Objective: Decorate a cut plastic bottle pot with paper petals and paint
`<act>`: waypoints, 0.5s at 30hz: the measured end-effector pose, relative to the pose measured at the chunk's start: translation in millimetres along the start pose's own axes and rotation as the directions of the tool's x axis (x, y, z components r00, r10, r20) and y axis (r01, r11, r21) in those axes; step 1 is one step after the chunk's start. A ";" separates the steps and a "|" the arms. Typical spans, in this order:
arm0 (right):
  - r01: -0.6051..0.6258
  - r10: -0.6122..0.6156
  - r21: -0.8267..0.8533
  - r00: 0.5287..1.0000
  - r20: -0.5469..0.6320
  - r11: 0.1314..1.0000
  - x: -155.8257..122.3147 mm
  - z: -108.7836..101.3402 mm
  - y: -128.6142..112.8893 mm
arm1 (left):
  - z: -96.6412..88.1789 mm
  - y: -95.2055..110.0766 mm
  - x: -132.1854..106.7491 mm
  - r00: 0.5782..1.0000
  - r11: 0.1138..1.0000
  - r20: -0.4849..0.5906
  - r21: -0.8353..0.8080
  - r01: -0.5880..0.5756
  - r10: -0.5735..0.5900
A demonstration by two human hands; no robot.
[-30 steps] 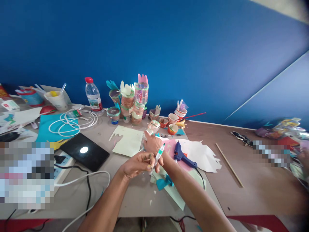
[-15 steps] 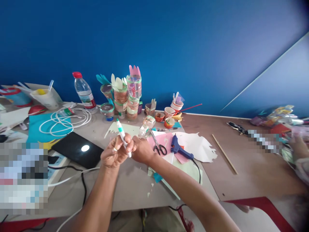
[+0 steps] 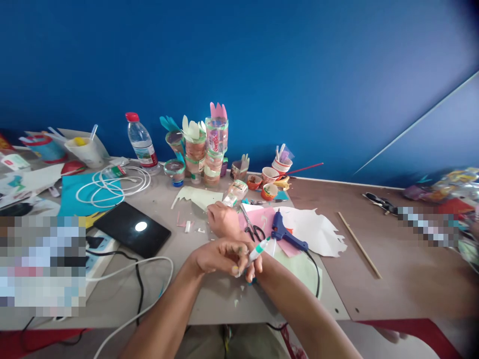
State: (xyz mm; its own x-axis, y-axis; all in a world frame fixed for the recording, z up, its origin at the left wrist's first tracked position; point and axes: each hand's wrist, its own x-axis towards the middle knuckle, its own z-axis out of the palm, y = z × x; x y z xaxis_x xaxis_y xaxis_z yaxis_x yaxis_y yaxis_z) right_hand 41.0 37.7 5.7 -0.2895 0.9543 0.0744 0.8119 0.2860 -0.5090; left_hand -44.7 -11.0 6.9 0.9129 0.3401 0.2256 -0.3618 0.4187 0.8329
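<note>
My left hand (image 3: 220,257) is closed around a white marker with a green band (image 3: 259,249), whose tip points right and lies over my right forearm. Further back, my right hand (image 3: 222,219) rests on the table with its fingers curled at the edge of a pale green paper sheet (image 3: 194,197). What those fingers hold is hidden. A small clear plastic bottle piece (image 3: 235,191) lies just beyond that hand. Black-handled scissors (image 3: 253,227) and a blue glue gun (image 3: 286,237) lie to its right on pink paper (image 3: 265,218).
At the back stand a water bottle (image 3: 141,142), stacked decorated bottle pieces (image 3: 209,149) and small paper cups (image 3: 269,182). A black tablet (image 3: 132,229), a coiled white cable (image 3: 112,184) and a power strip (image 3: 101,244) lie left. White paper (image 3: 314,229) and a wooden stick (image 3: 359,244) lie right.
My left hand has come down toward me and swung the marker from pointing up to pointing right. My right hand has parted from it and moved to the pale green paper.
</note>
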 end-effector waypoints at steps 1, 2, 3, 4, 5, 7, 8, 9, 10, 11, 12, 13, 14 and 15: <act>0.002 -0.003 -0.032 1.000 -0.027 0.999 0.8 -0.3 1.5 | 0.5 -0.4 1.2 1.000 1.000 0.014 -0.002 0.013 -0.013; 0.010 -0.013 -0.066 0.999 -0.048 0.998 1.5 -0.2 2.7 | 0.6 -0.7 1.9 1.000 1.000 0.020 -0.002 0.018 -0.018; 0.019 -0.025 -0.092 0.998 -0.060 0.996 2.1 0.4 3.6 | 0.5 -1.1 2.3 1.000 1.000 0.022 -0.001 0.016 -0.016; 0.026 -0.032 -0.102 0.997 -0.063 0.994 2.5 1.5 4.2 | 0.1 -1.6 2.3 1.000 1.000 0.024 -0.002 0.011 -0.011; 0.033 -0.039 -0.101 0.997 -0.062 0.994 2.7 3.2 4.4 | -0.5 -2.1 2.2 1.000 1.000 0.024 -0.003 0.006 -0.006; 0.060 -0.070 -0.111 0.994 -0.088 0.992 2.8 8.1 4.1 | -1.6 -3.0 1.9 1.000 1.000 0.031 -0.008 -0.001 0.001; 0.088 -0.101 -0.116 0.989 -0.110 0.989 2.8 11.0 3.5 | -2.0 -3.3 1.9 0.999 1.000 0.033 -0.009 -0.005 0.005; 0.131 -0.147 -0.119 0.980 -0.133 0.984 2.8 14.1 2.8 | -2.3 -3.3 2.1 0.999 1.000 0.034 -0.009 -0.009 0.009; 0.190 -0.206 -0.115 0.967 -0.149 0.975 2.8 17.2 1.8 | -2.3 -3.2 2.4 0.999 1.000 0.036 -0.009 -0.016 0.016; 0.264 -0.278 -0.106 0.948 -0.151 0.959 3.0 20.1 0.6 | -2.2 -3.0 2.9 0.999 1.000 0.041 -0.009 -0.026 0.026; 0.344 -0.355 -0.098 0.924 -0.141 0.934 3.3 22.7 -0.9 | -2.0 -2.6 3.3 0.998 0.999 0.048 -0.010 -0.037 0.038; 0.418 -0.428 -0.094 0.896 -0.120 0.903 3.8 25.0 -2.5 | -1.7 -2.1 3.6 0.997 0.999 0.055 -0.012 -0.050 0.051; 0.480 -0.489 -0.101 0.867 -0.095 0.871 4.5 26.8 -4.3 | -1.5 -1.8 3.7 0.996 0.998 0.062 -0.013 -0.061 0.062; 0.523 -0.534 -0.122 0.843 -0.073 0.843 5.4 28.3 -6.1 | -1.4 -1.5 3.6 0.995 0.997 0.064 -0.013 -0.071 0.071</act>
State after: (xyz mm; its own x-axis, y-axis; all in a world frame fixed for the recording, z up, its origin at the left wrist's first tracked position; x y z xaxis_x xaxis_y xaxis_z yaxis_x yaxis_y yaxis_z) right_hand 20.2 38.7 -15.1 -0.6398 0.6578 0.3973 0.5951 0.7512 -0.2855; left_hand -41.2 -9.2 5.7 0.8950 0.3147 0.3161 -0.4277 0.4045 0.8084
